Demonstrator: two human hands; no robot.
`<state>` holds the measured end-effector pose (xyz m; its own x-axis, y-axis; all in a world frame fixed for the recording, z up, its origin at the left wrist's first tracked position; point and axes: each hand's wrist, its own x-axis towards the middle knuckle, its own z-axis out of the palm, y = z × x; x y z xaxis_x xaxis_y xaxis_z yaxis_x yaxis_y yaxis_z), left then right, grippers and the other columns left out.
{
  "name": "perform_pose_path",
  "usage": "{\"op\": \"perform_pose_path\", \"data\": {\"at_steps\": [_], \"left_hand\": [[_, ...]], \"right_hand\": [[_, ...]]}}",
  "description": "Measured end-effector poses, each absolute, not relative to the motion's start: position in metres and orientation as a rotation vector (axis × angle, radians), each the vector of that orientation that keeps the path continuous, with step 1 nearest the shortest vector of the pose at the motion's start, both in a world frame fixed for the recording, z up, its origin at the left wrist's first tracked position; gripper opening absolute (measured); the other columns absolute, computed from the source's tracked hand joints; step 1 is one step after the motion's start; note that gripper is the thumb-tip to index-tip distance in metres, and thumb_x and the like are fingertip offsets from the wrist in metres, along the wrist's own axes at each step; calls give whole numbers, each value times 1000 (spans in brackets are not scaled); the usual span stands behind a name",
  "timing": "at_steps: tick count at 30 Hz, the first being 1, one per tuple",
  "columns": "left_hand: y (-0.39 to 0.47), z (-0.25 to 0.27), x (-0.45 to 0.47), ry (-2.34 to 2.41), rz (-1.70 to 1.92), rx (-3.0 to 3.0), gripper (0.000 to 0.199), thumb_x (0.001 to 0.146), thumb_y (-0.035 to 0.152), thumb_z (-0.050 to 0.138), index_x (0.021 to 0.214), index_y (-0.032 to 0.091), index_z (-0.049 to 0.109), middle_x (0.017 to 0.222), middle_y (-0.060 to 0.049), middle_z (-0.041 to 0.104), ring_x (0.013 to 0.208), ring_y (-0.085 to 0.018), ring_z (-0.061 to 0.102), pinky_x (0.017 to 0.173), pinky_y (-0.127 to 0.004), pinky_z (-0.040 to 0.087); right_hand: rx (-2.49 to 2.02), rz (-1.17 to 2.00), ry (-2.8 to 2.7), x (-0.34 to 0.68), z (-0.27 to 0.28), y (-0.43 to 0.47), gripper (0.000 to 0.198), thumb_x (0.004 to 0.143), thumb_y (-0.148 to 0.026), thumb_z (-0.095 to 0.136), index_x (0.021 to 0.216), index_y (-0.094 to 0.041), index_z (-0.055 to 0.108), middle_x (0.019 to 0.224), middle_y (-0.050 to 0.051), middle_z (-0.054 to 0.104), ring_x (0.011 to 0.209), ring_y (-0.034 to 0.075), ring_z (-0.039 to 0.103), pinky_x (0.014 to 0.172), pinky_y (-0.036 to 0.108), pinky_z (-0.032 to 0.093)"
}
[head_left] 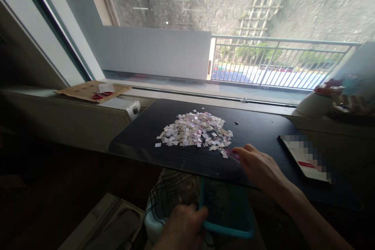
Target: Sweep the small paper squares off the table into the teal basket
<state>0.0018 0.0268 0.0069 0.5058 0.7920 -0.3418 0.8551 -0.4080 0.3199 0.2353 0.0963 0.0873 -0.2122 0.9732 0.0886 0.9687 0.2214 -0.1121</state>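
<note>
A loose heap of small cut paper pieces [193, 129], mostly white with some pinkish ones, lies on the dark tabletop [134, 134]. At the heap's near right edge, my right hand [258, 164] pinches a thin, see-through pinkish plastic piece [233, 155] whose tip meets a few scraps. Below the table's front edge, my left hand [187, 220] is closed on the left rim of a turquoise plastic container [231, 231]. The container's inside is dark, so its contents cannot be made out.
On the table's right lies a flat device or box [307, 164], partly pixelated. Red-handled scissors [101, 95] rest on brown paper [79, 89] at the left sill. A bin with a black-striped liner [164, 187] stands beside the container. A white rounded vessel [312, 103] stands right.
</note>
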Motion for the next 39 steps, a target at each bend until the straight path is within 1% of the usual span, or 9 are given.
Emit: {"op": "perform_pose_path", "data": {"at_steps": [4, 11, 14, 19, 22, 30, 35, 37, 39], "left_hand": [[27, 2, 1, 1363, -222, 2317, 31, 72, 9, 53, 98, 26, 56, 93, -3, 64, 88, -26, 60, 73, -33, 44], [30, -3, -1, 1332, -243, 2359, 36, 69, 7, 51, 100, 25, 56, 91, -3, 64, 84, -24, 62, 70, -31, 44], [31, -3, 0, 1337, -244, 2353, 35, 69, 9, 52, 100, 25, 55, 91, -4, 63, 85, -24, 61, 70, -30, 43], [32, 3, 0, 1335, -306, 2315, 31, 73, 9, 52, 100, 25, 55, 92, -4, 63, 87, -25, 61, 71, -31, 42], [31, 5, -1, 1343, -324, 2285, 31, 74, 9, 53, 100, 25, 55, 95, -4, 62, 89, -25, 60, 72, -31, 42], [29, 0, -2, 1318, -264, 2299, 34, 70, 8, 51, 99, 25, 55, 93, -3, 62, 86, -25, 60, 72, -31, 42], [31, 2, -1, 1312, -283, 2304, 34, 71, 8, 52, 100, 25, 54, 94, -4, 62, 87, -25, 61, 71, -31, 42], [32, 1, 0, 1300, -304, 2308, 33, 72, 9, 52, 100, 25, 54, 94, -4, 63, 87, -25, 61, 71, -31, 43], [32, 0, 0, 1299, -315, 2313, 31, 73, 10, 52, 100, 25, 54, 93, -4, 63, 86, -25, 61, 71, -31, 43]], "right_hand": [[-1887, 88, -2306, 240, 90, 85, 35, 92, -20, 33, 114, -25, 60, 93, 3, 58, 70, 14, 59, 57, 25, 32], [-1935, 141, -2198, 244, 90, 84, 34, 91, -20, 35, 114, -20, 60, 97, 6, 60, 76, 16, 60, 62, 26, 34], [-1854, 201, -2222, 241, 90, 86, 34, 91, -19, 35, 115, -20, 59, 97, 6, 60, 78, 15, 60, 64, 25, 35], [-1932, 167, -2187, 237, 89, 91, 34, 90, -18, 36, 115, -19, 59, 99, 7, 60, 74, 15, 59, 63, 25, 34], [-1859, 245, -2208, 239, 88, 91, 34, 91, -19, 36, 115, -21, 59, 98, 6, 61, 78, 15, 60, 66, 24, 35], [-1854, 215, -2149, 239, 90, 88, 34, 91, -21, 35, 115, -20, 60, 99, 6, 61, 79, 15, 60, 68, 24, 36], [-1977, 257, -1960, 253, 89, 104, 34, 88, -20, 37, 111, -16, 62, 106, 10, 61, 89, 19, 59, 72, 27, 38], [-2022, 312, -1889, 261, 83, 112, 34, 86, -20, 38, 108, -14, 63, 103, 11, 63, 90, 20, 58, 72, 28, 39], [-2029, 377, -1866, 266, 77, 116, 33, 85, -22, 39, 105, -15, 65, 94, 9, 66, 83, 18, 60, 69, 27, 41]]}}
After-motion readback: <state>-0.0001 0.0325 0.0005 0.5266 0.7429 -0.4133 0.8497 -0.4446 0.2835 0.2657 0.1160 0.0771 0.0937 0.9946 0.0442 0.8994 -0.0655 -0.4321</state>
